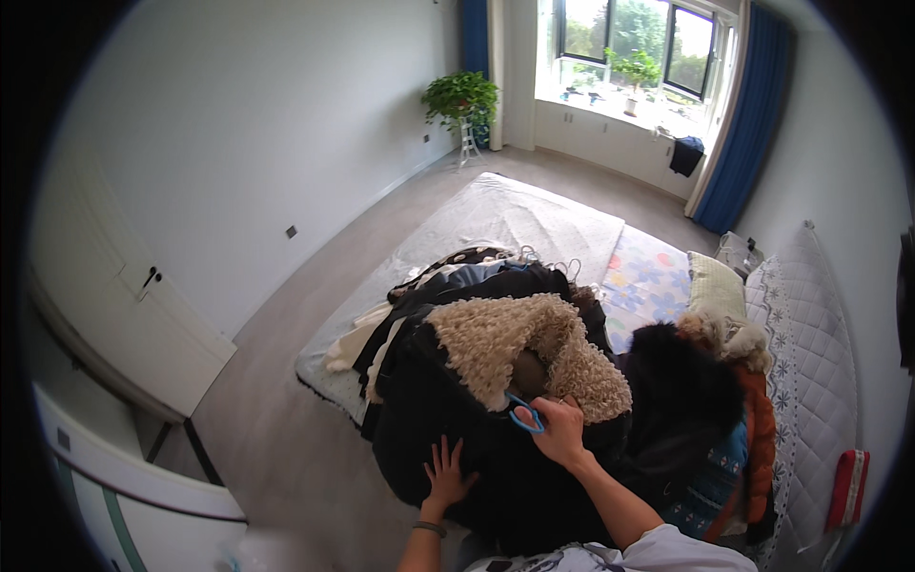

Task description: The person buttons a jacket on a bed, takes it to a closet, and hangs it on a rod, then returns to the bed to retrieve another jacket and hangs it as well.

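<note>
A black coat (429, 400) with a curly beige fleece collar (472, 336) lies before me on a heap of clothes. My right hand (560, 429) grips a blue clothes hanger (524, 418) at the collar's near side. Part of that hanger is hidden by the collar and my fingers. My left hand (448, 473) rests flat on the coat's black body with its fingers spread. Beyond the coat lie other garments (457, 275), with several hanger hooks (529, 254) showing at their edge.
Under the clothes is a bed (500, 207) with a pale cover and a flowered sheet (643, 275). To the right are a black furry garment (679, 372), an orange jacket (759, 415), a pillow (717, 282) and a quilted headboard (818, 343). A door (129, 286) stands at left.
</note>
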{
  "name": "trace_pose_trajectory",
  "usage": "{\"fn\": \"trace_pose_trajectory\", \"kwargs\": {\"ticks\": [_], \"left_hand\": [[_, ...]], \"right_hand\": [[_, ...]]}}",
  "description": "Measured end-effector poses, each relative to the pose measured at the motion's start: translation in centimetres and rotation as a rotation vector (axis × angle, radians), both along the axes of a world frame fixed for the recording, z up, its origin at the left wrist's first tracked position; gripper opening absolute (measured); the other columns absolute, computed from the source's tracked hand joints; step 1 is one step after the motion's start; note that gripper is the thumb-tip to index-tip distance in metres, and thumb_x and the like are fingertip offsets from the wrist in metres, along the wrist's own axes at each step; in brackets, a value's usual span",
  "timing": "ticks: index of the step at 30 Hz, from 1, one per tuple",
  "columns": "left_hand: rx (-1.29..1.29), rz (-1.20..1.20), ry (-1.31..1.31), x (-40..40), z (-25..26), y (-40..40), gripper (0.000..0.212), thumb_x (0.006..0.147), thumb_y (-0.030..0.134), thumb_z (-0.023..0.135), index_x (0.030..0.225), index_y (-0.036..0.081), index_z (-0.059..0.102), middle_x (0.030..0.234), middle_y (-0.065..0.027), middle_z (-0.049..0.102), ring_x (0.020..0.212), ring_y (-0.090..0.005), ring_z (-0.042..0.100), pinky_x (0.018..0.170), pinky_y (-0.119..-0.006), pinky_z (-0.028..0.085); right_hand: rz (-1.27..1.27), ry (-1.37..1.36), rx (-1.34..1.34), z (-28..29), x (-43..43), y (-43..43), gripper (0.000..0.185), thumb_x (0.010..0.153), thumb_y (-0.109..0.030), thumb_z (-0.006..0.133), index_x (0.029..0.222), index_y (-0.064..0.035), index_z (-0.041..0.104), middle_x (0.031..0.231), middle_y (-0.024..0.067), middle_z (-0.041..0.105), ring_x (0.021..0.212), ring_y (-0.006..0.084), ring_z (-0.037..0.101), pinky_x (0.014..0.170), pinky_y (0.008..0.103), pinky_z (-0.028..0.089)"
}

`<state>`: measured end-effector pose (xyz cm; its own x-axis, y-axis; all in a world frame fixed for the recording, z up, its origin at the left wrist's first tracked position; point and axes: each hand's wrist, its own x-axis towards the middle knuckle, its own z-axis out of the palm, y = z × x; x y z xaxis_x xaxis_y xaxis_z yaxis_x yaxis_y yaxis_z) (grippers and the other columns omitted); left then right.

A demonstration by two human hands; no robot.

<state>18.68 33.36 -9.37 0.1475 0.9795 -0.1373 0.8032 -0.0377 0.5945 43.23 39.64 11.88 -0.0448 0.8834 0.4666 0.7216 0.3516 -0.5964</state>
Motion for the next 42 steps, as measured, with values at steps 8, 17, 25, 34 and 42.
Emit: {"fn": "trace_pose_trajectory", "kwargs": {"ticks": [8, 17, 25, 34, 42], "left_hand": [[0.561, 0.934, -0.914, -4.9, 9.2, -15.3, 0.069, 0.104, 0.048, 0.041, 0.152, 0.0, 0.029, 0.154, -0.0168, 0.036, 0.137, -0.0297, 0.041, 0.11, -0.043, 0.035], [0.524, 0.507, 0.377, 1.6, 31.0, -37.7, 0.054, 0.091, 0.05, 0.062, 0.119, 0.003, 0.065, 0.123, -0.0097, 0.064, 0.118, -0.0267, 0.057, 0.106, -0.046, 0.037], [0.174, 0.726, 0.126, 7.3, 29.6, -46.4, 0.035, 0.09, 0.044, 0.065, 0.102, 0.012, 0.073, 0.079, -0.009, 0.069, 0.078, -0.0263, 0.069, 0.082, -0.039, 0.05], [-0.265, 1.37, -0.4, 7.0, 28.6, -59.3, 0.045, 0.087, 0.051, 0.069, 0.086, 0.006, 0.071, 0.062, -0.0098, 0.058, 0.059, -0.0237, 0.059, 0.058, -0.035, 0.045], [-0.149, 1.488, -0.324, 5.3, 27.2, -68.1, 0.052, 0.087, 0.048, 0.072, 0.067, 0.004, 0.053, 0.055, -0.0029, 0.044, 0.051, -0.0139, 0.039, 0.051, -0.033, 0.036]], "right_hand": [[0.459, 0.133, 0.124, 6.7, -4.0, -14.2, 0.022, 0.075, -0.023, 0.074, 0.059, -0.0136, 0.062, 0.05, 0.0006, 0.051, 0.048, 0.0208, 0.055, 0.055, 0.0337, 0.041], [1.147, 0.108, 0.111, 6.6, -7.1, -26.4, 0.02, 0.077, -0.023, 0.076, 0.065, -0.0118, 0.065, 0.06, 0.0004, 0.059, 0.061, 0.0175, 0.059, 0.061, 0.0305, 0.042], [1.569, -0.006, -0.104, 4.5, -9.6, -34.9, 0.015, 0.068, -0.018, 0.071, 0.079, -0.0091, 0.066, 0.073, 0.0032, 0.061, 0.082, 0.0201, 0.06, 0.082, 0.0344, 0.04], [1.474, 0.273, -0.449, 4.8, -16.6, -42.2, 0.016, 0.081, -0.018, 0.075, 0.09, -0.0059, 0.069, 0.085, 0.0073, 0.066, 0.086, 0.0242, 0.063, 0.081, 0.0366, 0.047], [1.158, -0.082, -0.839, 1.0, -24.1, -53.3, 0.055, 0.088, -0.053, 0.069, 0.088, 0.0011, 0.061, 0.068, 0.0119, 0.06, 0.066, 0.0267, 0.06, 0.063, 0.0376, 0.048]]}}
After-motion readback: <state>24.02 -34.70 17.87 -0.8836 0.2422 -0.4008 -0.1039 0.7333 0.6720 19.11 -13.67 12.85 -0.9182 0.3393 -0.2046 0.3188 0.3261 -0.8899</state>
